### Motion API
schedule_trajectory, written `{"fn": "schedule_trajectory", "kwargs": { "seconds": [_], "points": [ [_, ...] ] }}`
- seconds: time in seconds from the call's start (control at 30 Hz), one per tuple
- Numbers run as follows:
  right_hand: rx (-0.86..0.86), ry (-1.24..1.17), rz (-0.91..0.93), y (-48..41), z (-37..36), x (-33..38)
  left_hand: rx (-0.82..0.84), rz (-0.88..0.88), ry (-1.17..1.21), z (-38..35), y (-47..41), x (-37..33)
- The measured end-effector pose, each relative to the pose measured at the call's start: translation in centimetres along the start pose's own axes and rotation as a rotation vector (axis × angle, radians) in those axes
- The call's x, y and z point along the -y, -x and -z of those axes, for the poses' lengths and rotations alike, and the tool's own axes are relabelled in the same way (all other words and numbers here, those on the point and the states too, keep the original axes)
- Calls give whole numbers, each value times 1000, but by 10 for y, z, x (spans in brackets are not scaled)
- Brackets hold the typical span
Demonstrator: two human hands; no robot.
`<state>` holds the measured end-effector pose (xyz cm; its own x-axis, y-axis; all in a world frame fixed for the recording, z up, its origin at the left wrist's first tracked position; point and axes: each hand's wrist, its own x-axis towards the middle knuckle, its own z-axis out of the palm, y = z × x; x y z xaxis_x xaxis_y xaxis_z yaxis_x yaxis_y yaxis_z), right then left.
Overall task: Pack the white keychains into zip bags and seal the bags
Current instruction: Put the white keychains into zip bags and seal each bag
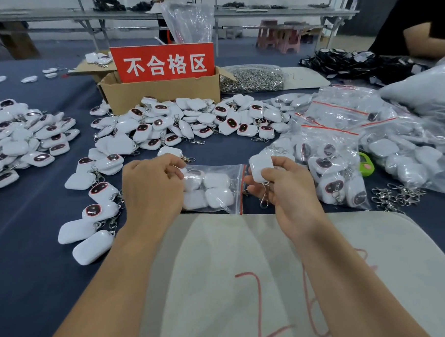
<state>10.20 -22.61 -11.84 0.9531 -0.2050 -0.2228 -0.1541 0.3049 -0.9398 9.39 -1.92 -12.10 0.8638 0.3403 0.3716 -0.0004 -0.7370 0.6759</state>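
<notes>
Now, both hands are busy at the middle of the blue table (37, 265). The left hand (153, 186) has its fingers curled onto the left end of a clear zip bag (232, 173), pinning it just above a pale cloth (220, 257) with red numerals on it. The bag lies flat with its red zip strip (241, 190) facing right, and at least four white keychains show inside. The right hand (286, 191) is closed around one more white keychain (261, 168), held up just beside the bag's mouth, its metal clasp (264, 198) dangling below the fingers. Whether the mouth is open, I can't tell from here.

Behind the hands, a big heap of loose keychains (188, 119) spreads in front of a cardboard box (162, 93) carrying a red sign (162, 62). Another heap (23, 133) sits far left, and a string of them runs down beside the left forearm. On the right, filled bags (338, 163) are stacked up, with loose clasps (396, 196) near them and a sack of metal clasps (253, 77) beside the box. Top right, another person's arm (425, 39) rests at the table edge.
</notes>
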Motion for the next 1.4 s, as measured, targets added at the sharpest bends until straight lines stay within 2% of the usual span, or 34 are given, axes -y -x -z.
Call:
{"fn": "schedule_trajectory", "kwargs": {
  "seconds": [0.07, 0.13, 0.23, 0.33, 0.5, 0.63, 0.8, 1.0, 1.2, 1.4],
  "points": [
    [10, 31, 32, 3, -2, 1, -99, -80, 1, -3, 4, -5],
    [3, 133, 152, 5, -3, -1, -142, -170, 78, -7, 11, -16],
    [-21, 387, 417, 11, -6, -7, 17, -188, 282, -17, 24, -37],
    [28, 400, 514, 19, -8, -9, 125, -138, 433, -26, 26, -48],
    [121, 367, 445, 22, -13, -5, 209, -8, 720, -25, 16, -44],
    [115, 332, 310, 21, -10, -2, 327, -26, 718, -23, 15, -44],
    [236, 237, 148, 21, -5, 5, 408, 9, 752, -21, 14, -44],
    [196, 269, 137, 21, -8, 5, 427, 24, 777, -18, 16, -46],
    [225, 176, 101, 20, -7, 5, 501, 54, 879, -18, 19, -44],
    [262, 128, 90, 19, -6, 5, 442, 104, 896, -18, 17, -46]
  ]
}}
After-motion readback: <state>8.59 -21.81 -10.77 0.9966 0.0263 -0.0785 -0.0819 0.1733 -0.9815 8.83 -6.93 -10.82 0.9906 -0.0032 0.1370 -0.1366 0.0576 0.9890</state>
